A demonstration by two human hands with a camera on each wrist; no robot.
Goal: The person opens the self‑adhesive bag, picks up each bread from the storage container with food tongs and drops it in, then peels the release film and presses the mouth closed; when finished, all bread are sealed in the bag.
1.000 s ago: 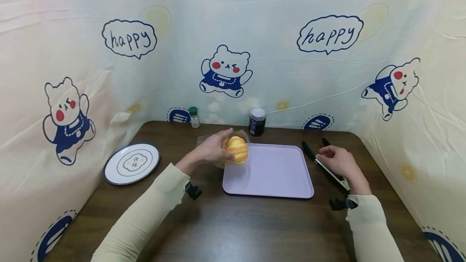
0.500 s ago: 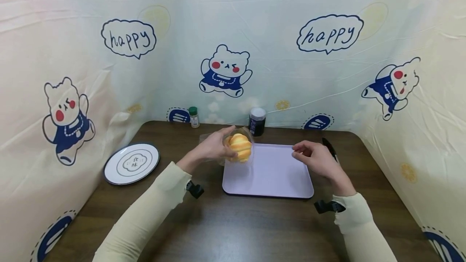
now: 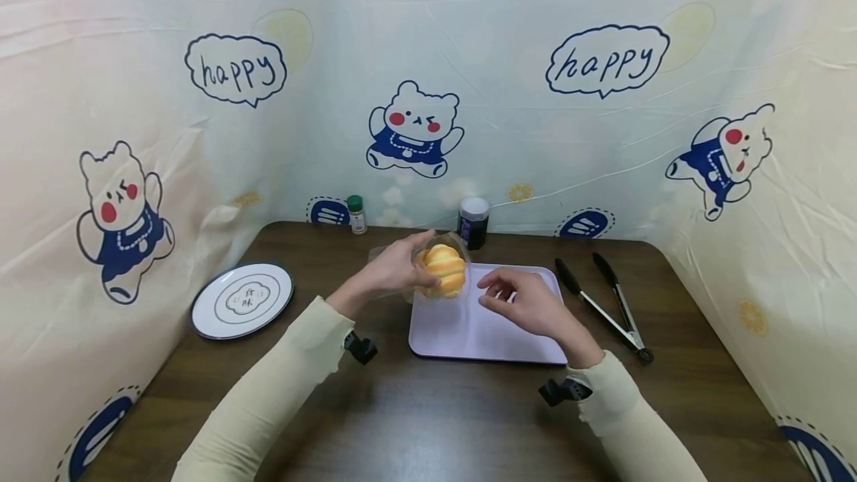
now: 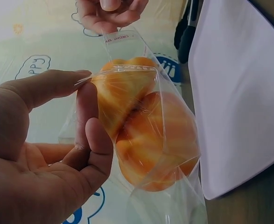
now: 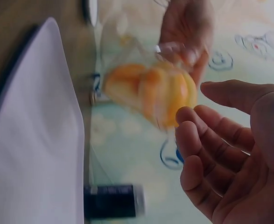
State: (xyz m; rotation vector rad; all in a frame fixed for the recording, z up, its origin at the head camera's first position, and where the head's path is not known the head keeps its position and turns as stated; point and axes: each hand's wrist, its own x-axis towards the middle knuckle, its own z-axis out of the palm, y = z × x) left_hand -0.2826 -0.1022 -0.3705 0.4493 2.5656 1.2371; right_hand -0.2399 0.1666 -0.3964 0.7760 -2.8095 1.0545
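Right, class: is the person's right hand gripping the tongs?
No, the tongs lie on the table, apart from the right hand.

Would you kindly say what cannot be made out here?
Head view: the left hand hides part of the bagged bread.
Head view: the print on the green-capped bottle is too small.
Left wrist view: the top edge cuts off part of the right hand.
Right wrist view: blur smears the bread.

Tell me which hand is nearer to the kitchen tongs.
Right. The right hand is above the lilac tray, left of the kitchen tongs; the left hand, holding the clear bag, is farther left.
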